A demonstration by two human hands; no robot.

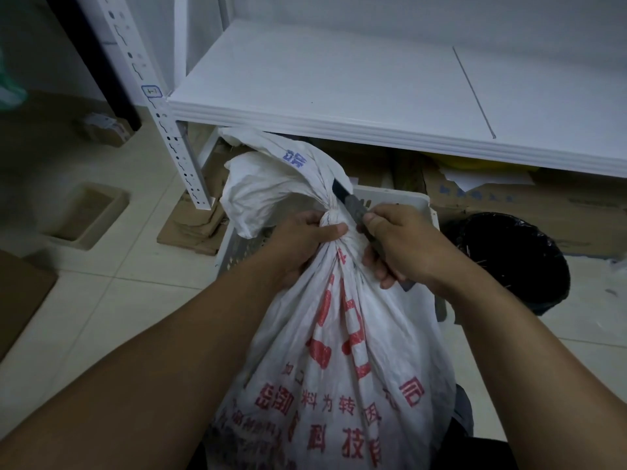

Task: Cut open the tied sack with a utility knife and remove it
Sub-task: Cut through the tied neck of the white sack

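The white woven plastic sack with red characters (339, 334) stands just before the white slotted plastic crate (412, 202), its neck tied. The left hand (305, 239) grips it under the tie; the right hand (400, 242) holds the dark utility knife (353, 205) beside the tie. I think the blade should cut toward the crate, away from the left hand, with the neck pulled taut.

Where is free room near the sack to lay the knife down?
The white shelf top behind the sack is bare. So are the floor tiles left of it. Under the shelf, cardboard crowds; right, a black bin.
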